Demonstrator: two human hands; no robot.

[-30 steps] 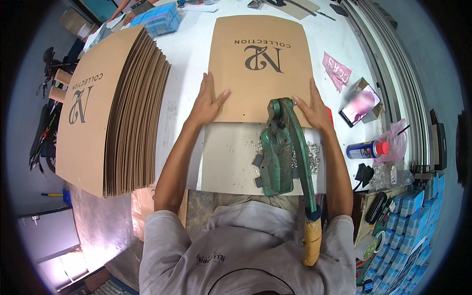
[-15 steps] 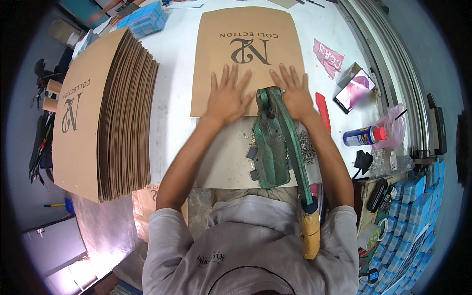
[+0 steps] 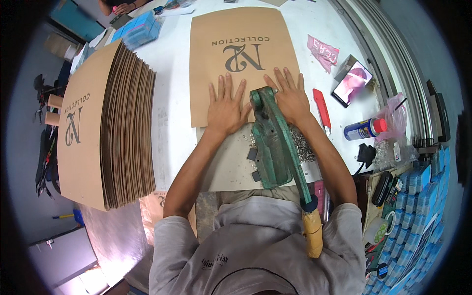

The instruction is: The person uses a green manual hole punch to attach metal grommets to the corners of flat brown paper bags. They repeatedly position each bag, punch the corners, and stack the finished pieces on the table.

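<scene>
A flat brown kraft piece with a dark printed logo lies on the white table before me. My left hand rests palm down on its near left part, fingers spread. My right hand lies flat on the near right part, its thumb side close to the green hand press. The head of this press stands over the piece's near edge. Its long lever ends in a yellow-wrapped handle by my body. Small metal eyelets are heaped right of the press, partly behind my right forearm.
A tall stack of similar kraft pieces stands at left. On the right are a red cutter, a phone, a blue spray can and a pink scrap. Another person's hand shows at far left, beyond blue bundles.
The kraft piece and both my hands have slid slightly nearer me, along the press head. The view has shifted a little. The other person's arm at far left has moved.
</scene>
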